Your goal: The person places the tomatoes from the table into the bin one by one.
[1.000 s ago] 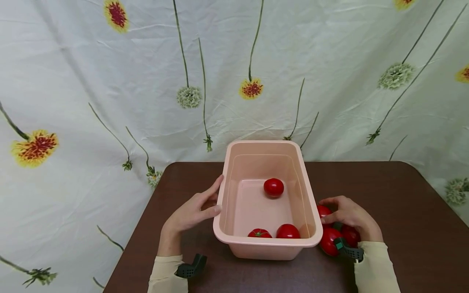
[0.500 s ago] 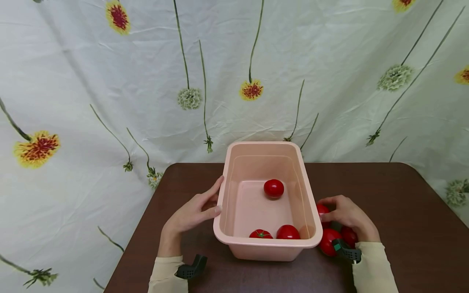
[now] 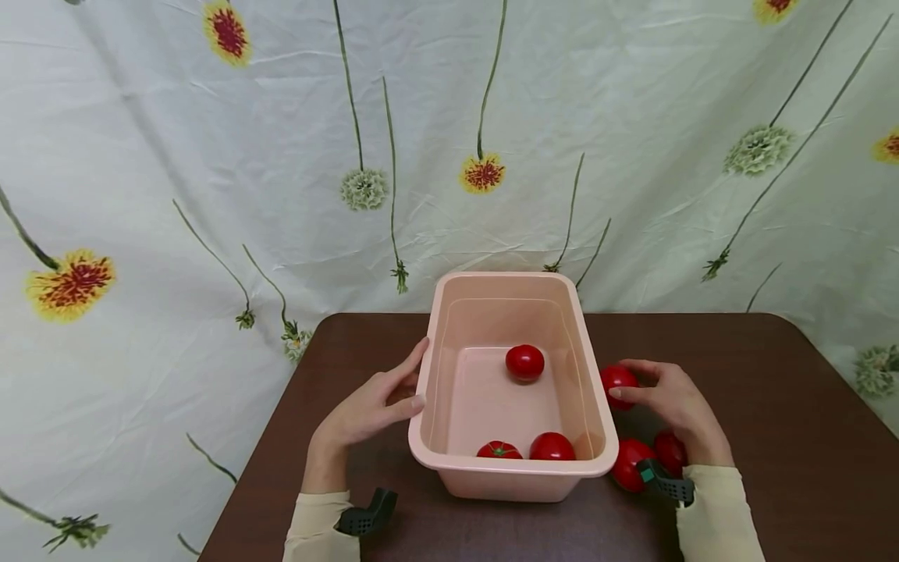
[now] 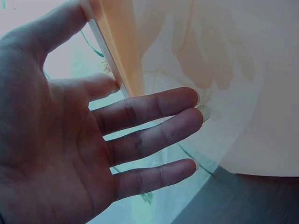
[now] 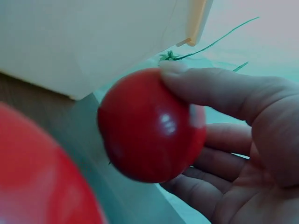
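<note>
A pink plastic tub (image 3: 502, 398) stands on the table with three tomatoes in it: one tomato (image 3: 524, 363) towards the back, another (image 3: 552, 446) near the front wall, and a third (image 3: 499, 449) showing a green calyx. My left hand (image 3: 372, 402) touches the tub's left rim with thumb and forefinger; the other fingers (image 4: 154, 140) lie extended beside its wall. Right of the tub, my right hand (image 3: 670, 398) grips a red tomato (image 5: 152, 128) between thumb and fingers. Below that hand lie two more tomatoes, one (image 3: 632, 465) near the tub and one (image 3: 669, 453) partly hidden by the wrist.
The dark brown table (image 3: 794, 406) has rounded far corners. Behind it hangs a pale cloth (image 3: 646, 156) printed with flowers. A black wrist camera (image 3: 368, 513) is strapped to the left wrist, and another (image 3: 667, 482) to the right.
My right hand has lifted its tomato slightly, up and away from the other two beside the tub. The left hand and the tub stay where they were.
</note>
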{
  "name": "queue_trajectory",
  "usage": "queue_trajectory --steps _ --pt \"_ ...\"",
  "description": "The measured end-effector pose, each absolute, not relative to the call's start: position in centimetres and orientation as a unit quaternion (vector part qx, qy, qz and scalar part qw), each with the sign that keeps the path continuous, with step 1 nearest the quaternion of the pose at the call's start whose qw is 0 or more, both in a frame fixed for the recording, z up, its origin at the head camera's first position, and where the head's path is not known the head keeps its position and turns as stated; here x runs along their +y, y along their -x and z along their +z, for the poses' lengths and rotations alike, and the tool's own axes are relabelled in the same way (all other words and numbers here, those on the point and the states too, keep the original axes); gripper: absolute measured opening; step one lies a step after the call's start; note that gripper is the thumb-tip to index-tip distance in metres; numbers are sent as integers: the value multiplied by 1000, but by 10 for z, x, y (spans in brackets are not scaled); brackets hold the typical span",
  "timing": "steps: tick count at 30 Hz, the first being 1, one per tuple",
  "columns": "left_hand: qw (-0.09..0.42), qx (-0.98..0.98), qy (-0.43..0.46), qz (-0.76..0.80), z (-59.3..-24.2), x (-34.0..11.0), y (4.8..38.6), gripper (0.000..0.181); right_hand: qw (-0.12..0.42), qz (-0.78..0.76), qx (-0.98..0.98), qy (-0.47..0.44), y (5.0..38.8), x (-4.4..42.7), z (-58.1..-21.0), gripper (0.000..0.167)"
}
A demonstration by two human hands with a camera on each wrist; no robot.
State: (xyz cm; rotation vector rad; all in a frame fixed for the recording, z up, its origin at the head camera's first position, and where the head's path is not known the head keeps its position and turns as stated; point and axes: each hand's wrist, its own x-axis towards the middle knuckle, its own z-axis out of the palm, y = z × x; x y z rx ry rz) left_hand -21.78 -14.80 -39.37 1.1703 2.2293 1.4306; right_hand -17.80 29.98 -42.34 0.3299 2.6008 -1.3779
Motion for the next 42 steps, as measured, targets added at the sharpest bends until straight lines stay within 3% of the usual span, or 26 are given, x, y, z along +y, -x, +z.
queue_trajectory --steps 12,24,33,42 --pt "124 764 -401 490 -394 -149 218 77 20 -580 804 -129 170 296 -405 87" --pt "123 761 -404 493 -395 -150 217 77 -75 -603 790 -85 161 296 -391 67" --pt "122 763 -401 492 -393 -149 217 77 -159 -717 679 -20 150 285 -374 52" --pt "125 765 -397 491 -393 -148 216 77 -154 -752 637 72 141 275 -360 44"
